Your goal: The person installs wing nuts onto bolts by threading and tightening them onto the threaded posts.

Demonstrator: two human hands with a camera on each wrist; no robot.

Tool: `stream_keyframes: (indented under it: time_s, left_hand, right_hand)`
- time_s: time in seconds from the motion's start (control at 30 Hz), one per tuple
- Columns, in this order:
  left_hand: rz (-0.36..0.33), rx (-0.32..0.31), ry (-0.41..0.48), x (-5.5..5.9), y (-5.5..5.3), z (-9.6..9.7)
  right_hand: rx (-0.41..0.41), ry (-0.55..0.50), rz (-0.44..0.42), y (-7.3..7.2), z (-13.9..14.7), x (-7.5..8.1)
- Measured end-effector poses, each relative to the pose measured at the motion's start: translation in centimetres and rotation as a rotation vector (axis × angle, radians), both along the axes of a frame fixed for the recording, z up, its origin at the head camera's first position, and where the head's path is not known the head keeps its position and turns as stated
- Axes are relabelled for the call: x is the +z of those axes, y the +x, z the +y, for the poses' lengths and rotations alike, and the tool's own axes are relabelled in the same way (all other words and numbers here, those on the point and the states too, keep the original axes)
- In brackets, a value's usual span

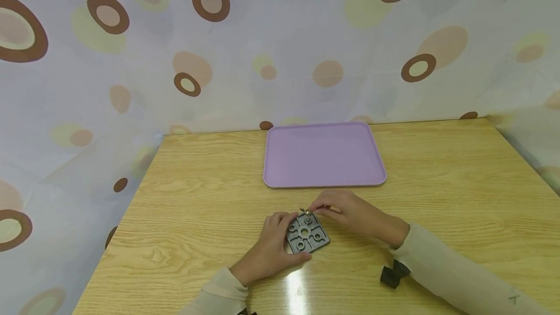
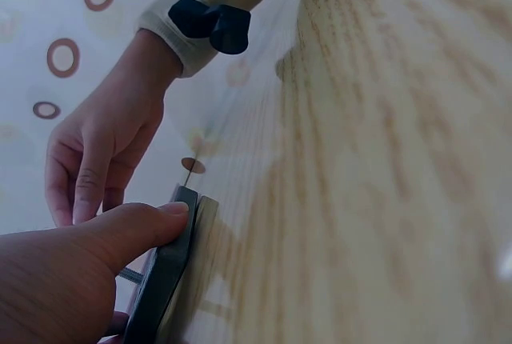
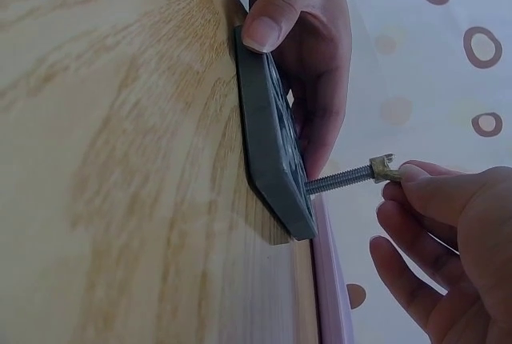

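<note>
A square grey metal plate with several round bosses lies low over the wooden table. My left hand grips it by opposite edges, thumb at the near corner and fingers along the far left side. From the corner farthest from me rises a threaded bolt, standing out from the plate's upper face. A brass-coloured wing nut sits at the bolt's outer end. My right hand pinches one wing of it between thumb and index finger; its other fingers are loosely bent.
Behind the hands, a purple rectangular tray lies near the back of the table. A patterned cloth hangs behind and at both sides. A black mount is attached at the right sleeve.
</note>
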State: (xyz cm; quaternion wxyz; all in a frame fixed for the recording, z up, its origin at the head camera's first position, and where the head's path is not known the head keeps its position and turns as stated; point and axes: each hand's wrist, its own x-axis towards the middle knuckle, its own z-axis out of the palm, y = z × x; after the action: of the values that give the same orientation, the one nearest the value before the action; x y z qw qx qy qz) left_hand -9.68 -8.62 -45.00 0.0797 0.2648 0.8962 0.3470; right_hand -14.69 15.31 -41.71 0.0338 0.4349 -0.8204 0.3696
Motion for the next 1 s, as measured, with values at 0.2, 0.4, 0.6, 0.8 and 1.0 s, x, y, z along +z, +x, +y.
stream_keyframes:
  time_s: [0.2, 0.4, 0.6, 0.8, 1.0]
  left_hand:
    - [-0.003, -0.002, 0.0, 0.02, 0.04, -0.04]
    - [0.003, -0.002, -0.005, -0.03, 0.07, -0.05]
    - [0.007, -0.004, -0.005, -0.01, 0.04, -0.01]
    - [0.006, -0.004, -0.007, -0.04, 0.03, -0.03]
    - [0.002, -0.008, -0.003, 0.01, 0.01, -0.03]
  right_hand:
    - [-0.008, 0.001, -0.03, 0.12, -0.16, -0.06]
    - [-0.012, -0.002, -0.077, 0.3, -0.36, -0.07]
    - [0.009, -0.014, -0.079, 0.31, -0.55, -0.25]
    - [0.004, -0.005, -0.095, 0.48, -0.61, -0.24]
    - [0.001, 0.017, -0.139, 0.66, -0.72, -0.11]
